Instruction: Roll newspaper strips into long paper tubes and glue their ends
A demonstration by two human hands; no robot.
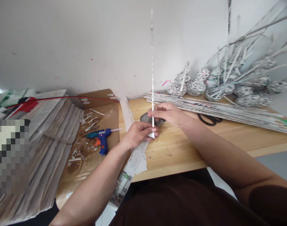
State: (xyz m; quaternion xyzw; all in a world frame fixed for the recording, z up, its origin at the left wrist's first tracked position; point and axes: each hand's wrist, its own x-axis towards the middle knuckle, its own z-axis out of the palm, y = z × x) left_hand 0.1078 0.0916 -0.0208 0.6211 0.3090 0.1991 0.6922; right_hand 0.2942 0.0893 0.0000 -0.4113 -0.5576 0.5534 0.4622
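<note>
A thin rolled newspaper tube (152,75) stands upright between my two hands over the wooden table. My left hand (140,133) pinches its lower end, where a small flap of paper shows. Just above, my right hand (167,113) grips the tube between thumb and fingers. Behind the hands lies a dark grey object (146,117), partly hidden, its kind unclear. Printed paper strips (136,160) lie beneath my left hand and hang over the table's front edge.
Left are a blue glue gun (102,139) among paper scraps on a brown board (113,116), and stacked newspaper (56,135). Right lie many paper tubes (211,110), black-handled scissors (210,120) and several woven paper gourd shapes (197,82) against the wall (98,40).
</note>
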